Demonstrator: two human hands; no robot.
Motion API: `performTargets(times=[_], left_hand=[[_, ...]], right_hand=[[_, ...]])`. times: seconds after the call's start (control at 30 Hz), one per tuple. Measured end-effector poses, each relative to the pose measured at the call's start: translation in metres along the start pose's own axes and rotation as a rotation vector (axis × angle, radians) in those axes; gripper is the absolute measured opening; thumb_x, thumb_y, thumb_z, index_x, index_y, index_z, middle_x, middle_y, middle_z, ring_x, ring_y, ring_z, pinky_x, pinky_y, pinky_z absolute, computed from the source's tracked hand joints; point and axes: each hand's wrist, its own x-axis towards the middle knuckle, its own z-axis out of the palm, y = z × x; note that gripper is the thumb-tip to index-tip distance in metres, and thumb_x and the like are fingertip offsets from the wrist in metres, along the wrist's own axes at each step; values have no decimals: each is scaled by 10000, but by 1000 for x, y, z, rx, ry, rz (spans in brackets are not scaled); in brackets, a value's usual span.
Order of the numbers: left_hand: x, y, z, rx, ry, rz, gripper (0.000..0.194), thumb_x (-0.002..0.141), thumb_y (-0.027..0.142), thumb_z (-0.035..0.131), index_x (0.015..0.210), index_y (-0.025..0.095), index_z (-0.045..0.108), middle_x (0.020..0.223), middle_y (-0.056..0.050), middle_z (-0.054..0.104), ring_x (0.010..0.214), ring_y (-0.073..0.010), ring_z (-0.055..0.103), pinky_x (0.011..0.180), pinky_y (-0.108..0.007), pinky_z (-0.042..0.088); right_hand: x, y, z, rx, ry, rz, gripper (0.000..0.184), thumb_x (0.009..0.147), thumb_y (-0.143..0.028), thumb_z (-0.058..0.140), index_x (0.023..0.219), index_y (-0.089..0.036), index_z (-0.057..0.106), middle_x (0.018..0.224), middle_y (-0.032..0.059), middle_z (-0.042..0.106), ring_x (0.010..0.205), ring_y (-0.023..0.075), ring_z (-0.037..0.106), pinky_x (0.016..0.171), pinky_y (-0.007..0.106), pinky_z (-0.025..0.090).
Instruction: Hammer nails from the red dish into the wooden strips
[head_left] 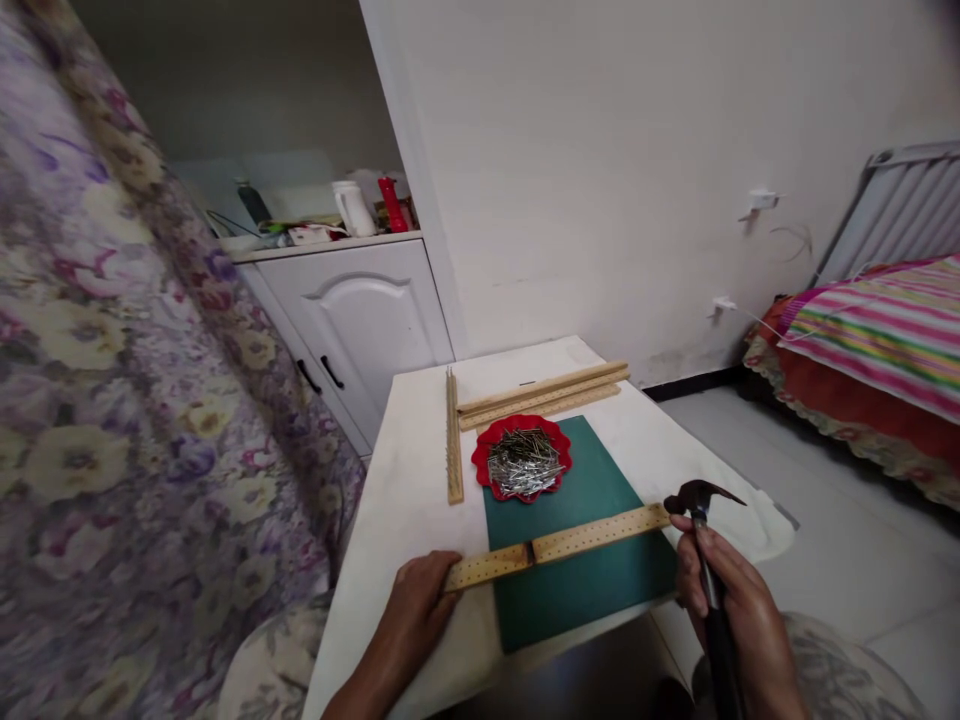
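Observation:
A long wooden strip with rows of small holes and a dark mark near its middle lies across a green mat. My left hand is closed around the strip's left end. In my right hand is a claw hammer, gripped by its dark handle with the head up. That hand is right by the strip's right end, and its fingertips appear to touch it. Beyond the strip stands a red scalloped dish holding a heap of nails, partly on the mat.
Several more wooden strips lie at the table's far side. Another strip, with nails sticking out of it, lies left of the dish on the white table. A floral curtain hangs at left; a bed stands at right.

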Motion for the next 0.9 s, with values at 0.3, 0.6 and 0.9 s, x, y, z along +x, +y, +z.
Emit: performTargets(times=[0.3,0.6,0.9], left_hand=[[10,22,1,9,17,68,393,752,294,581,1137,239,520,1134,-90,591,1058,-260,524,937,-431,393],[46,32,-6,-226,-217,61,294,872,363,409,1037,213,600,947,-54,597,878,-170,556,794,-283,450],[83,13,-28,-457,-468,-12,428,842,519,393,808,158,620,803,-12,574,773,-140,538,751,-248,441]], right_hand=[[4,-5,-7,69,39,22,256,792,-231,600,1028,-142,641,616,-40,537,391,46,399,374,136,398],[3,-7,-10,78,50,30,241,777,-232,616,1001,-148,647,604,-48,527,376,37,406,346,135,377],[1,-12,-4,54,63,73,285,700,-267,692,956,-148,660,579,-48,522,344,38,404,308,156,336]])
